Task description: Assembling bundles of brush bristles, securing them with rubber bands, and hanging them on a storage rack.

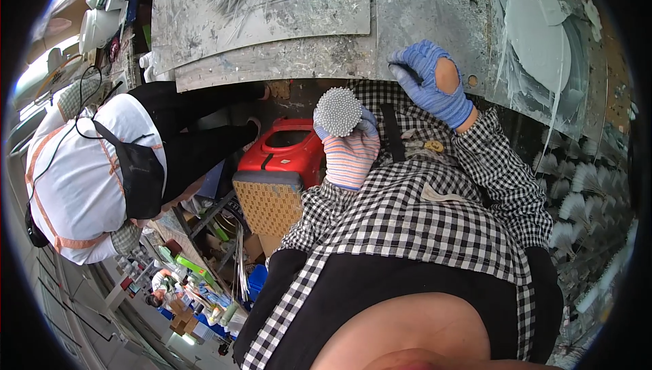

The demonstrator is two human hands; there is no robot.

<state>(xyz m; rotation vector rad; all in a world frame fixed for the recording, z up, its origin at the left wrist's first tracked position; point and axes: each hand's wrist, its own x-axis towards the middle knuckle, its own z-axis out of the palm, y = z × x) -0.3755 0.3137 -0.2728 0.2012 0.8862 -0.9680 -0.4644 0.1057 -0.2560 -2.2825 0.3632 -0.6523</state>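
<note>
Bundle of thin white rods (337,111), end-on and upright, gripped in the closed left hand (350,152) below the counter (428,23) edge, where the right hand (431,84) rests, fingers curled, nothing visibly held.

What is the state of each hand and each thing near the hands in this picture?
Left hand: gloved, closed around a bundle of thin white rods.
Bundle of white rods: held upright, ends facing the camera.
Right hand: gloved, resting on the grey metal sheet, holding nothing that I can see.
Grey metal sheet: lying flat, scratched and stained.
Red stool: standing upright below the worktop.
</note>
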